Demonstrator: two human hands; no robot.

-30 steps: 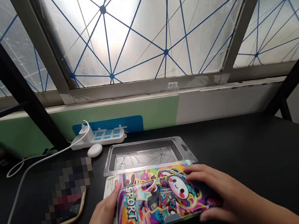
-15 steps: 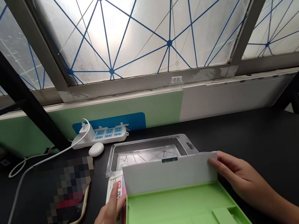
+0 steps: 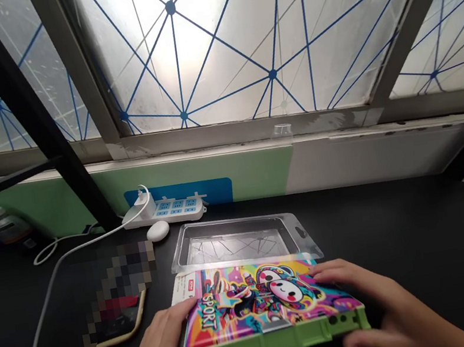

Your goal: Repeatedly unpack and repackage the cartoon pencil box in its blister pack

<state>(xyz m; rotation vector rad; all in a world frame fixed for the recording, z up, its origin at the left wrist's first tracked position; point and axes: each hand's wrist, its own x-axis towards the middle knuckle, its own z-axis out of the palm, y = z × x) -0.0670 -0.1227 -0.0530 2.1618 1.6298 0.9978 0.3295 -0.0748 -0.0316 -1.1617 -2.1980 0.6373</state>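
A green pencil case point(image 3: 271, 343) lies in front of me with its lid point(image 3: 237, 307) down. The lid has bright cartoon faces and the word SPORT. My left hand point(image 3: 163, 344) grips the case's left end, its thumb at the front corner and its fingers along the side. At the opposite end, my right hand point(image 3: 372, 304) holds the case with fingers on the lid and thumb low by the front edge. Part of a printed card point(image 3: 183, 288) shows behind the case's left corner. The case hides the rest of that card.
Behind the case is a clear plastic tray point(image 3: 295, 237). To the left lie a phone-like item point(image 3: 125, 318), partly pixelated, and a white rounded object point(image 3: 158, 231). A power strip point(image 3: 180, 210) with a white cable point(image 3: 69, 247) sits by the wall; a bottle point(image 3: 5, 225) stands far left.
The case's lid, raised with the green inside showing, is now down and its printed top faces up. Both hands have shifted to grip the case's ends. The view has moved slightly.
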